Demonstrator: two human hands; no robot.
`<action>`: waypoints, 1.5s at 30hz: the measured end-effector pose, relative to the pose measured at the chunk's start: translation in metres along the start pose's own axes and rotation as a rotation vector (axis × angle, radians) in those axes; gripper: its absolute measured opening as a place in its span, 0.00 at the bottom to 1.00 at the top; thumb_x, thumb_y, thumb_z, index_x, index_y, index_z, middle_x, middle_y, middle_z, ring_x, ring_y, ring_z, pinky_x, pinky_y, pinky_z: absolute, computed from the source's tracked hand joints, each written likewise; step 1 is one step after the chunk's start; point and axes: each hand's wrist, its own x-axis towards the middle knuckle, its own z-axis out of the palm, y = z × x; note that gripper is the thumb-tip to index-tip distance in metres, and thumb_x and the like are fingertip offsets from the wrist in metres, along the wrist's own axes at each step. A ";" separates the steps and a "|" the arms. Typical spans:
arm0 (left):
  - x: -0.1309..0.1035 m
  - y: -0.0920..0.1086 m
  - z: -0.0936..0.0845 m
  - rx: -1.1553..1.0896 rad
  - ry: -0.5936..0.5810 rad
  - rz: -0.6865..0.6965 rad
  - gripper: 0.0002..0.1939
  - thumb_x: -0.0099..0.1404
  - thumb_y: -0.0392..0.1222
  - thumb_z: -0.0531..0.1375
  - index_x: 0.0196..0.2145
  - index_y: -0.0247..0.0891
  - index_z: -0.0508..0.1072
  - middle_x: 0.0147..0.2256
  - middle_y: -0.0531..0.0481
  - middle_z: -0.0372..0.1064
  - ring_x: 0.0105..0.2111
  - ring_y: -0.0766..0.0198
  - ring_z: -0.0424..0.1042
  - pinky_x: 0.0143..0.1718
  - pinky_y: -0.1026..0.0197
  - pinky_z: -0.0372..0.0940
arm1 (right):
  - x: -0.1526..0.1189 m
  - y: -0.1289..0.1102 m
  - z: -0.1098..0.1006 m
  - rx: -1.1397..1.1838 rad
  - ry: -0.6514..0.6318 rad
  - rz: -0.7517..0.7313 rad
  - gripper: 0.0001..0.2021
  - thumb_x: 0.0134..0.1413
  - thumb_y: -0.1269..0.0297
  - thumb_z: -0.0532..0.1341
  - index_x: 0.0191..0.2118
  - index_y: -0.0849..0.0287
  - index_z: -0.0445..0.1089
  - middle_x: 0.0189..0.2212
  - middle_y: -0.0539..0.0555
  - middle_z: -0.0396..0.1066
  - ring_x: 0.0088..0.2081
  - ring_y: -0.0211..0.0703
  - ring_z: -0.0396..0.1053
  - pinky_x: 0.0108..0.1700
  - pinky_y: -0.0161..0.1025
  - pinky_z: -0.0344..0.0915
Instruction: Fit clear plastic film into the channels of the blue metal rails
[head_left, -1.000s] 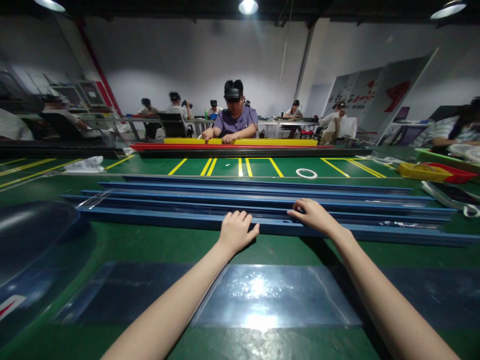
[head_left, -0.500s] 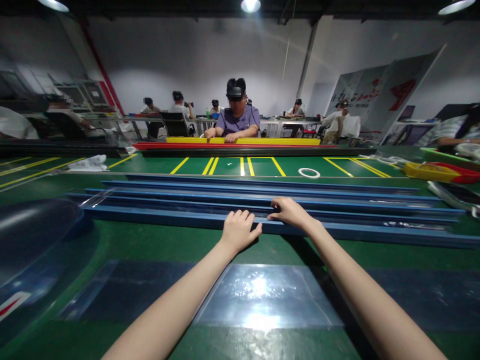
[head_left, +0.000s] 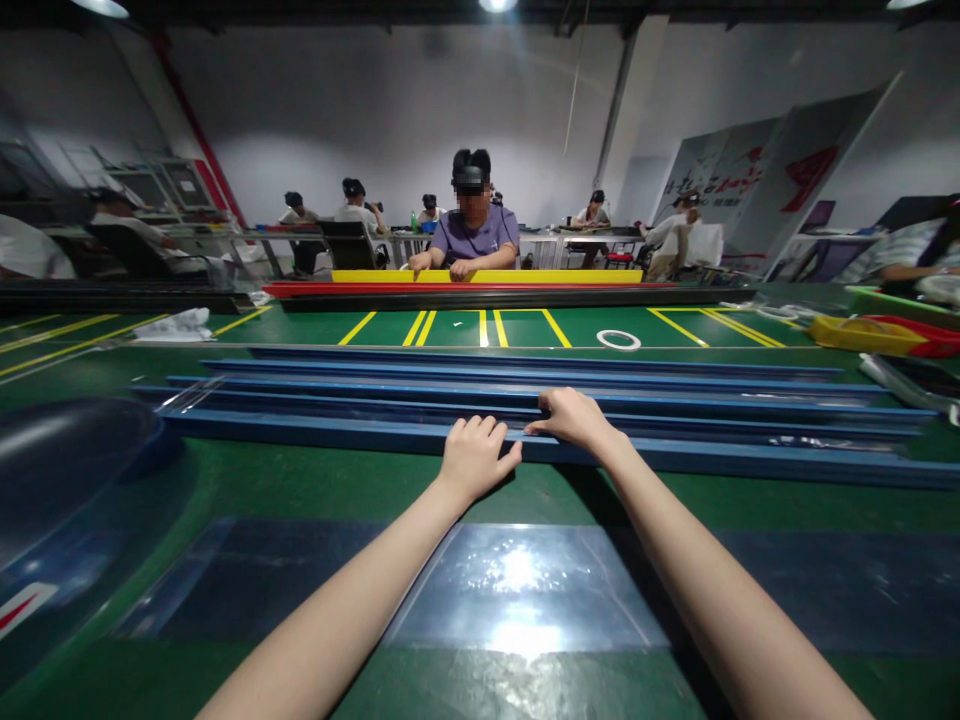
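Note:
Several long blue channel strips (head_left: pixel 300 430) lie side by side across the green table. My left hand (head_left: pixel 477 458) rests on the front strip, its fingers over the upper edge and its thumb spread to the right. Just right of it, my right hand (head_left: pixel 574 416) is over the same strip with bent fingers and the thumb pointing left. Its fingertips close around something too small to make out inside the channel. A clear plastic sheet (head_left: pixel 525 590) lies flat beneath my forearms and reflects the lamps.
A dark, shiny curved object (head_left: pixel 67 460) is at the left. Beyond the strips lie a white ring (head_left: pixel 619 340), crumpled white plastic (head_left: pixel 176 326) and red, black and yellow strips (head_left: pixel 487 276), where a person in purple works. Yellow and red trays (head_left: pixel 870 335) stand at the right.
My right hand has shifted slightly left, nearer to my left hand, which stays on the front strip. The whole view has tilted a little. Across the table, the person's hand has moved slightly.

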 end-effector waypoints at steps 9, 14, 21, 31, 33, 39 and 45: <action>0.000 0.001 0.000 0.005 0.007 -0.005 0.14 0.61 0.47 0.49 0.26 0.38 0.68 0.27 0.48 0.67 0.30 0.61 0.64 0.31 0.58 0.52 | -0.001 -0.002 0.000 -0.016 -0.004 0.029 0.17 0.42 0.46 0.60 0.27 0.57 0.69 0.28 0.56 0.72 0.34 0.47 0.69 0.26 0.34 0.56; 0.000 0.001 0.001 0.001 0.004 -0.009 0.14 0.61 0.48 0.49 0.26 0.38 0.68 0.26 0.48 0.66 0.30 0.61 0.64 0.30 0.58 0.52 | -0.001 -0.003 -0.001 -0.021 0.005 0.031 0.16 0.42 0.47 0.60 0.27 0.57 0.69 0.28 0.56 0.72 0.33 0.47 0.69 0.26 0.34 0.55; 0.000 0.001 -0.001 0.011 -0.002 -0.012 0.15 0.61 0.48 0.49 0.26 0.38 0.68 0.26 0.48 0.66 0.30 0.61 0.64 0.30 0.59 0.52 | -0.001 0.005 0.000 0.023 0.016 -0.017 0.12 0.44 0.52 0.60 0.28 0.56 0.71 0.29 0.55 0.73 0.33 0.44 0.69 0.28 0.33 0.56; 0.000 0.001 -0.001 0.030 -0.003 -0.013 0.15 0.62 0.48 0.48 0.26 0.38 0.68 0.27 0.48 0.67 0.30 0.61 0.64 0.31 0.59 0.52 | -0.008 0.022 -0.007 0.379 0.014 -0.095 0.15 0.55 0.65 0.48 0.33 0.60 0.72 0.32 0.53 0.73 0.35 0.41 0.69 0.36 0.32 0.59; 0.000 0.001 -0.002 0.033 -0.004 -0.014 0.15 0.62 0.48 0.48 0.26 0.38 0.68 0.27 0.48 0.67 0.30 0.61 0.64 0.31 0.59 0.52 | -0.010 0.024 -0.010 0.399 0.017 -0.085 0.15 0.55 0.66 0.47 0.32 0.60 0.72 0.33 0.53 0.73 0.36 0.41 0.68 0.37 0.32 0.59; 0.000 0.001 -0.002 0.034 0.005 -0.011 0.15 0.62 0.48 0.48 0.25 0.37 0.68 0.26 0.48 0.67 0.30 0.61 0.64 0.31 0.59 0.52 | -0.012 0.034 -0.014 0.346 0.009 -0.076 0.07 0.48 0.67 0.56 0.30 0.59 0.71 0.28 0.52 0.72 0.31 0.40 0.68 0.32 0.32 0.59; 0.000 0.000 0.000 0.046 0.013 0.000 0.15 0.62 0.48 0.49 0.26 0.37 0.68 0.26 0.48 0.67 0.30 0.61 0.64 0.31 0.59 0.52 | -0.008 0.038 -0.005 0.210 -0.028 -0.070 0.09 0.38 0.62 0.64 0.29 0.60 0.69 0.27 0.52 0.70 0.29 0.40 0.66 0.29 0.32 0.57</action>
